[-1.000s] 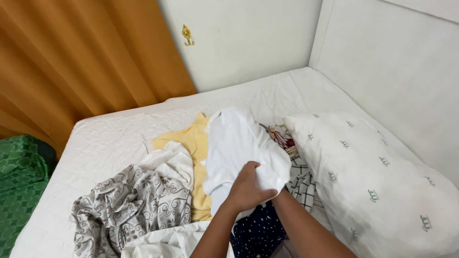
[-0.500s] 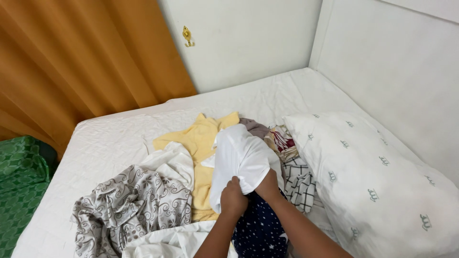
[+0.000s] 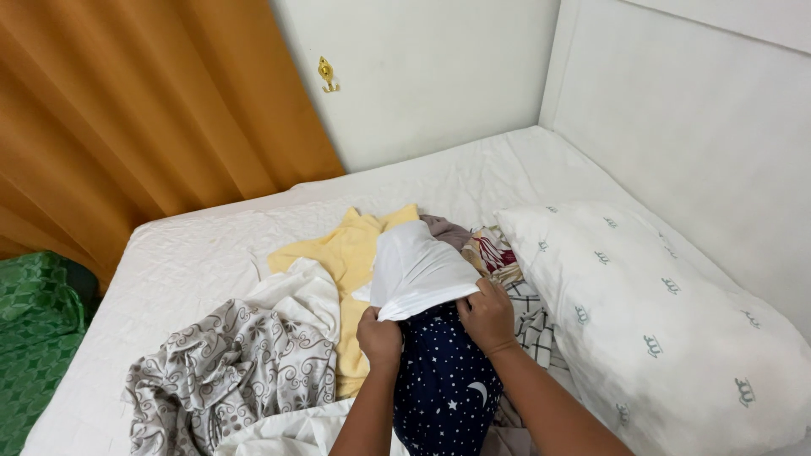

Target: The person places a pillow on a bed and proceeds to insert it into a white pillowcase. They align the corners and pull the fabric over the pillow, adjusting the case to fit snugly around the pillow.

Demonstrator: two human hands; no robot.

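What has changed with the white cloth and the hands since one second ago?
The white garment was spread flat under one hand; now the left hand and the right hand both grip its near edge, bunched and pulled toward the person. The yellow garment, patterned cloth and pillow stayed put.
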